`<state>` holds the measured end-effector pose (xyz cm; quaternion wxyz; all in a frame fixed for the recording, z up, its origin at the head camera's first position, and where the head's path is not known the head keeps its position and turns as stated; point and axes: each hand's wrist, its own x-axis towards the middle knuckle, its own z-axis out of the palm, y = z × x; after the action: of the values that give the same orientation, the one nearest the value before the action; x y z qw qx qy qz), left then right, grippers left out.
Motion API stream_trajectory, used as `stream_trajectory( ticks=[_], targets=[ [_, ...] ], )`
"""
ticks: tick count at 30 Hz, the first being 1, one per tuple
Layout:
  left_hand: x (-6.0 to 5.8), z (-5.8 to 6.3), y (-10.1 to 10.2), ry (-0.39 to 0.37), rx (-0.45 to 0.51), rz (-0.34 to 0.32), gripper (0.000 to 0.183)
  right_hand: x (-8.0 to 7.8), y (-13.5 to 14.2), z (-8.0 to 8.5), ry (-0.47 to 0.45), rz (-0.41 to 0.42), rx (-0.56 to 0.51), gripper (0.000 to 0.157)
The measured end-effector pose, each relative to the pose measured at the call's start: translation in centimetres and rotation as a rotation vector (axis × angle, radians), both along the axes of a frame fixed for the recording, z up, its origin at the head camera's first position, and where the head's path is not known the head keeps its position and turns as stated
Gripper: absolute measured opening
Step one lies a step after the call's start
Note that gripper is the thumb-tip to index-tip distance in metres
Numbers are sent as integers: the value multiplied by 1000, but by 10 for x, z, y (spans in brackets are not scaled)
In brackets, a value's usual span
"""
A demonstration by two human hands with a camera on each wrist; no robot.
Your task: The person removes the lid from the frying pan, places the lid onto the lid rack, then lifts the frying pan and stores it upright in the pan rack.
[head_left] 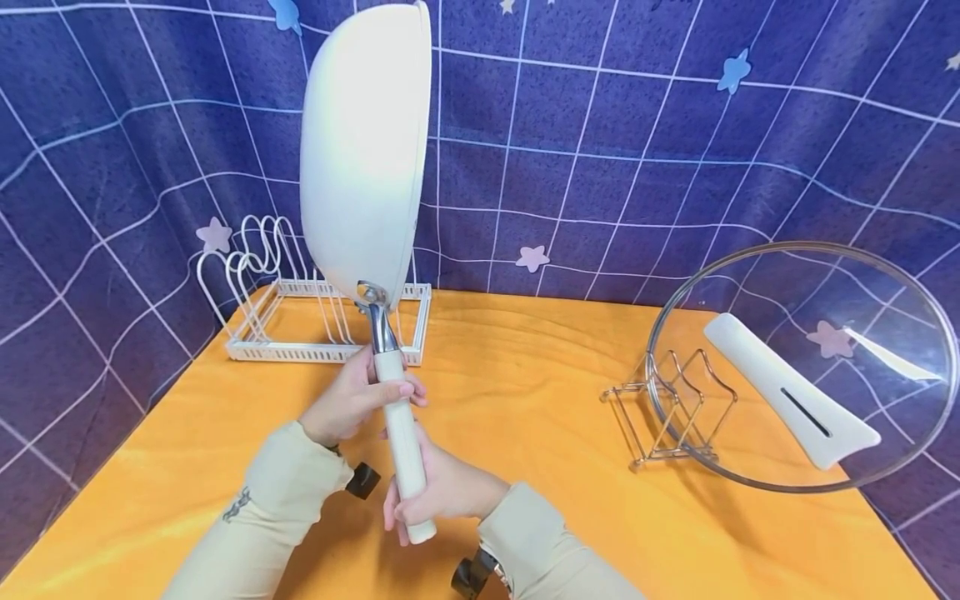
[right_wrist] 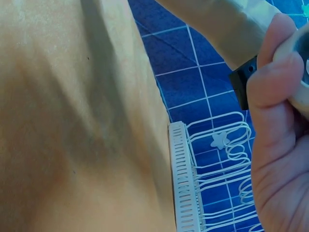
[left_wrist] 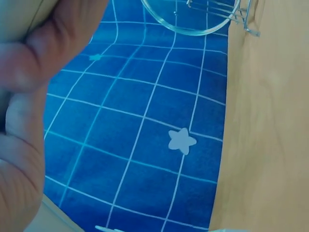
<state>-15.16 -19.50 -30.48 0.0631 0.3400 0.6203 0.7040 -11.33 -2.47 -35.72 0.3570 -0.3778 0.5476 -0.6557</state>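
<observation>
**You hold the white pan up high by its handle**

Your left hand (head_left: 352, 400) has its fingers curled tight round the top part of the pan handle (head_left: 401, 454), close to the shiny metal neck. Your right hand (head_left: 442, 492) wraps round the bottom part of the same handle, and only the very end sticks out below your fingers. The white pan (head_left: 363, 150) stands on its edge in the air, with its round back facing left and its rim facing right (the rim almost reaches the top of the head view).

Just behind and under the pan sits the white wire rack (head_left: 300, 321), near the back edge of the orange table (head_left: 525, 392). There is open table between your hands and the rack.

Far off to the right, the glass lid (head_left: 810, 367) leans in a small metal stand (head_left: 675, 408), close to the table's right edge. A wide bare patch of orange lies between the pan and the lid.
</observation>
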Motion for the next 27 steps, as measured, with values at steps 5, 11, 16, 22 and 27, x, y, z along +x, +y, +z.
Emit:
stream_trajectory(
  ticks=[5,11,16,22,27],
  targets=[
    [0,-5,1,-29,42,-27,24,1,0,-3,-52,-11,-13,82],
    [0,-11,-2,-44,67,-51,22,3,-3,-8,-84,-23,-15,81],
    [-1,-13,-3,-57,73,-60,22,4,-5,-9,-83,-38,-24,80],
    [-2,-12,-3,-76,32,-59,20,3,-2,-10,-63,-55,-5,80],
    [-3,-10,-3,-73,-35,-43,18,3,2,-12,-74,-53,5,78]
  ],
)
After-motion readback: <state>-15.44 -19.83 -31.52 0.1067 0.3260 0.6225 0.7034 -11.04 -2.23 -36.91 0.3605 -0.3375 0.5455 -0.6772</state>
